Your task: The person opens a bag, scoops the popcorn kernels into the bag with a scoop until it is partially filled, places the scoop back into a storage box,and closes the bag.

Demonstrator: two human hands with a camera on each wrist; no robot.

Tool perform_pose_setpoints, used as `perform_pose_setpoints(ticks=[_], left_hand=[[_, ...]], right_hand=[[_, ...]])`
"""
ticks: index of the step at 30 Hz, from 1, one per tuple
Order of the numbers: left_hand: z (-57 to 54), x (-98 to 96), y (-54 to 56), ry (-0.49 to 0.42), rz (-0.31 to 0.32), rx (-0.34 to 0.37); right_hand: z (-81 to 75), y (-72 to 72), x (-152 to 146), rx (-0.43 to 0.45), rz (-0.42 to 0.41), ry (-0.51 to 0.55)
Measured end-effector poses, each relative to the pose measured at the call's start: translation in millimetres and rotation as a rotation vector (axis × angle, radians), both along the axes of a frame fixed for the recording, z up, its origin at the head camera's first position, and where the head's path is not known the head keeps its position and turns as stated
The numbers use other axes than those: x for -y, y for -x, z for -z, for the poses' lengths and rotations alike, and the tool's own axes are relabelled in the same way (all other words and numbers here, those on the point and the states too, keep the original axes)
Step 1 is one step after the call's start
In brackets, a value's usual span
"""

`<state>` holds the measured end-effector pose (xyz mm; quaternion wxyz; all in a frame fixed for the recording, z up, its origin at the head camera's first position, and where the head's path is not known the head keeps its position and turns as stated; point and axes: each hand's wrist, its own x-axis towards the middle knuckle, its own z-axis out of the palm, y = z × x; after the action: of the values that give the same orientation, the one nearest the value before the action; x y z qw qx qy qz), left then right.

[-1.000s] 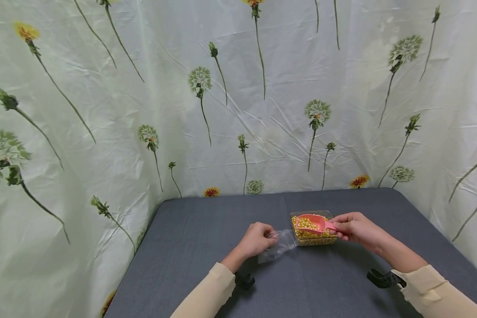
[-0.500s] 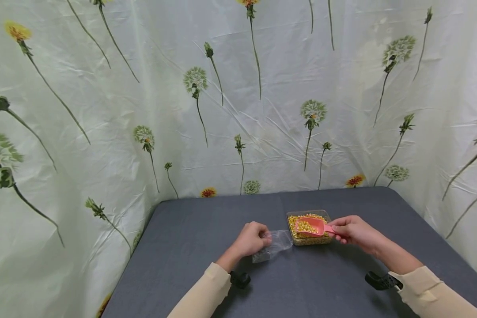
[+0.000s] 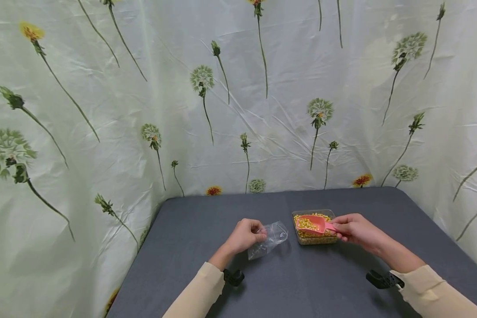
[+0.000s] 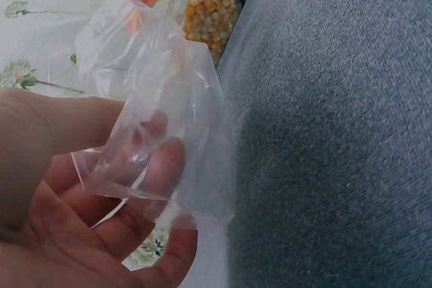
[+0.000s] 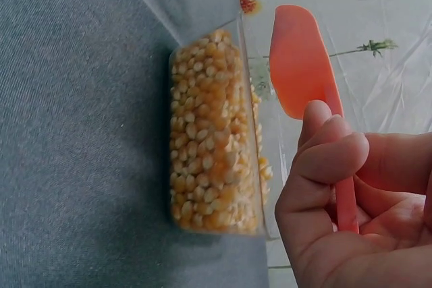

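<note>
A clear plastic bag (image 3: 271, 240) is pinched in my left hand (image 3: 244, 236), its mouth facing the box of corn. In the left wrist view the thin bag (image 4: 202, 126) covers several fingertips, and no kernels show inside it. My right hand (image 3: 355, 227) grips the handle of a pink scoop (image 3: 316, 224) loaded with yellow corn kernels (image 3: 307, 224). The scoop hovers over a clear rectangular box (image 3: 318, 240) full of kernels. In the right wrist view the scoop (image 5: 300, 65) is seen from its underside, beside the box wall (image 5: 216, 139).
Everything stands on a table with a dark grey cloth (image 3: 206, 247). A pale curtain (image 3: 175, 101) printed with dandelions hangs behind the table and along its sides. Each wrist carries a black camera mount (image 3: 233, 277).
My left hand has drawn the bag a little to the left and raised it, so its mouth stands apart from the box. The loaded scoop stays over the corn.
</note>
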<state>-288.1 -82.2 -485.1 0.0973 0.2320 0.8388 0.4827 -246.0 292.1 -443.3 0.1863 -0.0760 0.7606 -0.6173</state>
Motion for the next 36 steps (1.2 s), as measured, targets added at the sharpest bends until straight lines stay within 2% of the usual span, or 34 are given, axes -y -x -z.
perform_pose_setpoints(ticks=[15, 25, 31, 36], left_hand=[[2.5, -6.0, -4.2, -0.085, -0.016, -0.005], [-0.9, -15.5, -9.6, -0.106, -0.004, 0.006], [0.2, -21.4, -10.8, -0.096, -0.007, 0.006], [-1.9, -26.8, -12.8, -0.03, -0.017, -0.009]], right_hand=[[-14.0, -2.7, 15.1, -0.044, -0.065, -0.007], [-16.3, -1.4, 32.6, -0.046, -0.082, -0.028], [-13.6, -0.5, 42.9, -0.042, -0.085, -0.047], [-11.3, -0.2, 48.0, -0.043, -0.095, -0.039]])
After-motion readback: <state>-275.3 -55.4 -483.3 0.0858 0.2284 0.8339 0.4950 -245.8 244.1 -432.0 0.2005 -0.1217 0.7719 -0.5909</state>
